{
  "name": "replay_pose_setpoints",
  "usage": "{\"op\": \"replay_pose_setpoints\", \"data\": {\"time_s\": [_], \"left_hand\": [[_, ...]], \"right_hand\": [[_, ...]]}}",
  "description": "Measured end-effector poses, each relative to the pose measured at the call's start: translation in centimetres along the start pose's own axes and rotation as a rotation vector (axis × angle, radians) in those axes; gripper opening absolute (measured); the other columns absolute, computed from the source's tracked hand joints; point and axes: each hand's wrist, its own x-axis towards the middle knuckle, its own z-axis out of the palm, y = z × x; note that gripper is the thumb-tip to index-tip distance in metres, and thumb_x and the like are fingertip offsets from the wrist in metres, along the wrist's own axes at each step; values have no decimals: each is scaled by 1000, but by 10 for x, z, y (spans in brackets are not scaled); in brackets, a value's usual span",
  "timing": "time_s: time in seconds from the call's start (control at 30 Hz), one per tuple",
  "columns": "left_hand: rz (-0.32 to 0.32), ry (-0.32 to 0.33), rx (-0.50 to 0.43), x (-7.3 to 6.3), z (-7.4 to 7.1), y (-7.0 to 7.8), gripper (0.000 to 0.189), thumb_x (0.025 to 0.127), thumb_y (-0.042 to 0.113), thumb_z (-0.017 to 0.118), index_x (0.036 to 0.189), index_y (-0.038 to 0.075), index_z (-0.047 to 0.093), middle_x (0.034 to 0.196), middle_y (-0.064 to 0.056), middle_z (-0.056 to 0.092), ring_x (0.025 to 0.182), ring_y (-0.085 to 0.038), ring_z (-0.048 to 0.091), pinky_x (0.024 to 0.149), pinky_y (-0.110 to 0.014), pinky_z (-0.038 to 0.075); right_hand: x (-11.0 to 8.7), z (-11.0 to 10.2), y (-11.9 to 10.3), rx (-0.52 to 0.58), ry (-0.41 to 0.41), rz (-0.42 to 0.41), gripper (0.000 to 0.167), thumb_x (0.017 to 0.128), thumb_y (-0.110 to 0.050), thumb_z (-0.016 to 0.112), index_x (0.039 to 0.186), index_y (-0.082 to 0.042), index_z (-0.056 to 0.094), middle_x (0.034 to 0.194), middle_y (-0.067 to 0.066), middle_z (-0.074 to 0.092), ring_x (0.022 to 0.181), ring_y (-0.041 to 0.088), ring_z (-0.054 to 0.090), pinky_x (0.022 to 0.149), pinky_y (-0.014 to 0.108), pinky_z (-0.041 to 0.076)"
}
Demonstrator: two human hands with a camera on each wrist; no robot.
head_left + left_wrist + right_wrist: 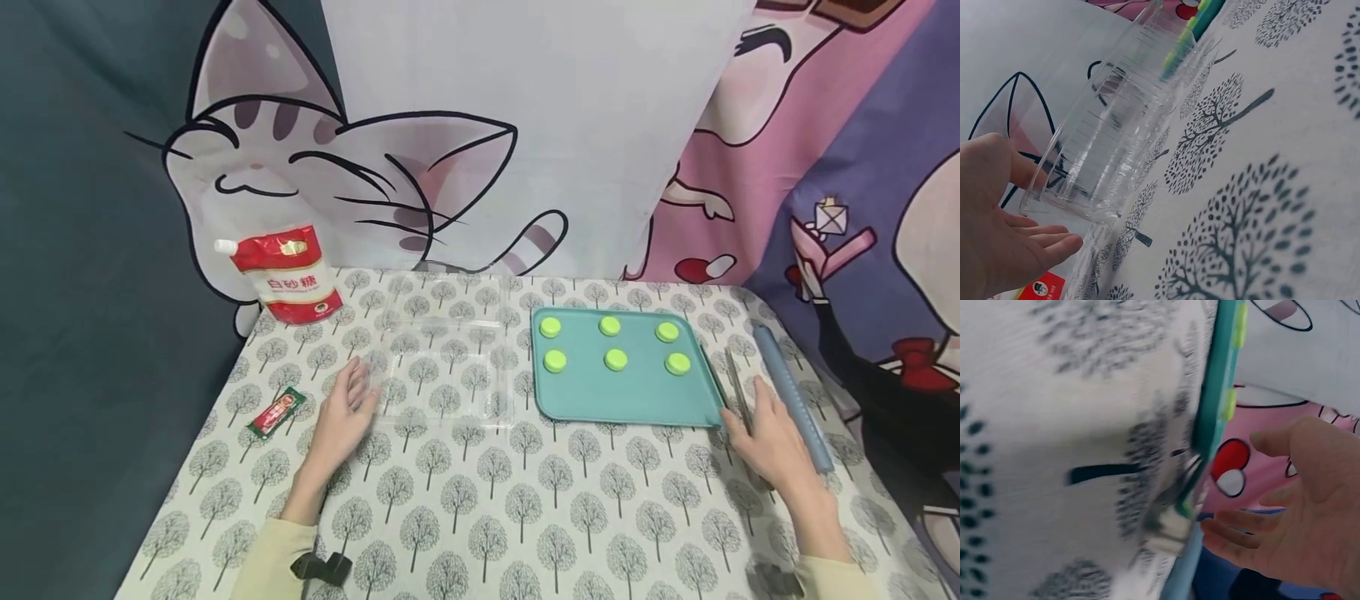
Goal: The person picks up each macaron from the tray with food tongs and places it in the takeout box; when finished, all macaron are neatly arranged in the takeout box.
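Note:
A clear plastic box (450, 379) with its lid raised at the back sits left of centre on the table. My left hand (347, 400) is at its left edge, fingers loosely extended; in the left wrist view the thumb (1027, 172) is close by the box wall (1100, 134), and I cannot tell whether it touches. The right hand (768, 433), fingers spread, hovers over a long, slim metal utensil (737, 379), partly hidden beneath it. Beside it lies a teal tray (622, 400) carrying several green round pieces (616, 360) in two rows.
A blue textured rolling pin (793, 398) lies right of the right hand. At the back left stands a red and white sugar pouch (292, 275). A small green and red packet (276, 413) lies on the patterned tablecloth (487, 517). Printed curtains hang behind and at the sides.

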Motion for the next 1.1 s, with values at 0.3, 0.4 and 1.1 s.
{"op": "replay_pose_setpoints", "data": {"time_s": [0.3,0.4,1.1], "left_hand": [[-44,-9,-82,-2,8,-4,63,106,14,49,161,6,20,162,-20,35,145,-38,42,125,-50,32],[-38,14,-117,-2,10,-4,61,105,11,49,160,5,23,161,-19,37,146,-36,43,125,-47,32],[7,49,-145,0,17,-2,59,105,1,39,160,1,18,164,-19,31,150,-36,36,126,-44,29]], "right_hand": [[-5,12,24,-53,-35,41,78,103,-19,48,153,19,2,126,58,28,106,74,36,85,80,40],[-4,14,25,-69,-25,57,73,101,-14,53,149,22,12,124,56,29,102,72,38,79,76,42],[-12,2,32,0,70,57,56,103,-19,41,141,22,34,128,49,41,111,69,41,90,78,39]]}}
